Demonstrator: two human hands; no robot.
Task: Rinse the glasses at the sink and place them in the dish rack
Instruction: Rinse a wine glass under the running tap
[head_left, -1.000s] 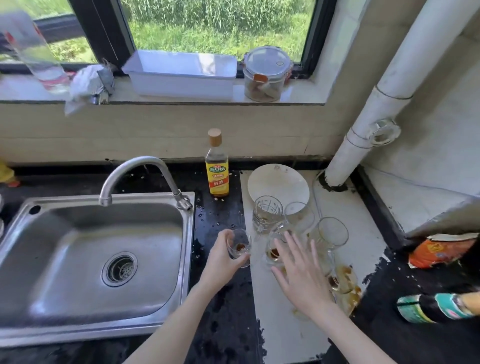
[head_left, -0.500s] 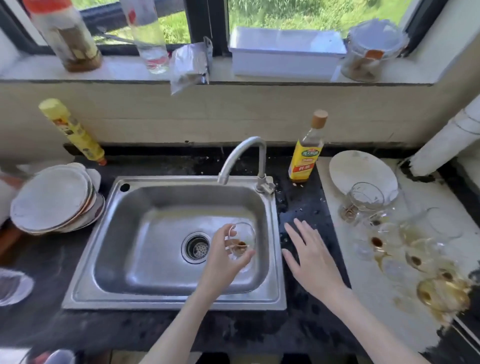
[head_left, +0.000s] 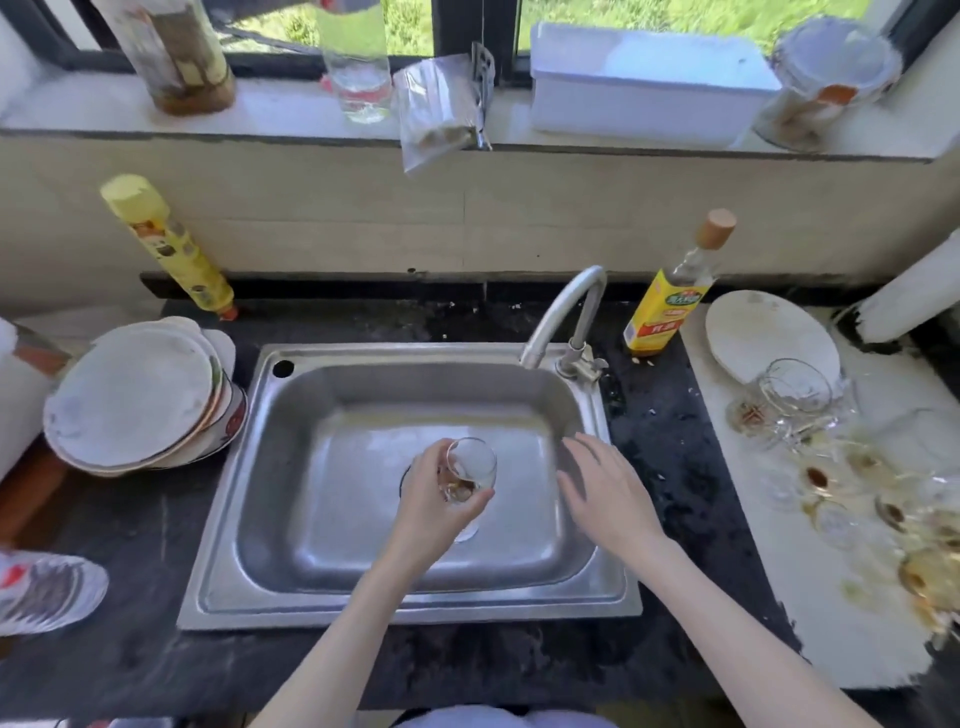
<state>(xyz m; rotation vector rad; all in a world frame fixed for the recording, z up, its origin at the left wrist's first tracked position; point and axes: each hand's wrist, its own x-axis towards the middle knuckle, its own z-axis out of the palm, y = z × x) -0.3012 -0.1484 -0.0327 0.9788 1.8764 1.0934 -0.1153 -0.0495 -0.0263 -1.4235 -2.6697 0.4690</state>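
Observation:
My left hand grips a small clear glass with brown residue at its bottom, held over the drain in the middle of the steel sink. Beside it, my right hand hovers over the sink's right side with fingers spread, holding nothing. The curved tap stands at the sink's back right corner; no water runs from it. Several dirty glasses with brown dregs stand blurred on the white counter to the right. No dish rack is in view.
A stack of plates sits left of the sink. A yellow bottle leans on the back wall. An oil bottle and a white plate stand at the right. Jars, a bag and a white tub line the windowsill.
My left hand carried the glass from the right counter leftward to above the sink drain. My right hand followed, from over the glasses to the sink's right side. My view turned left.

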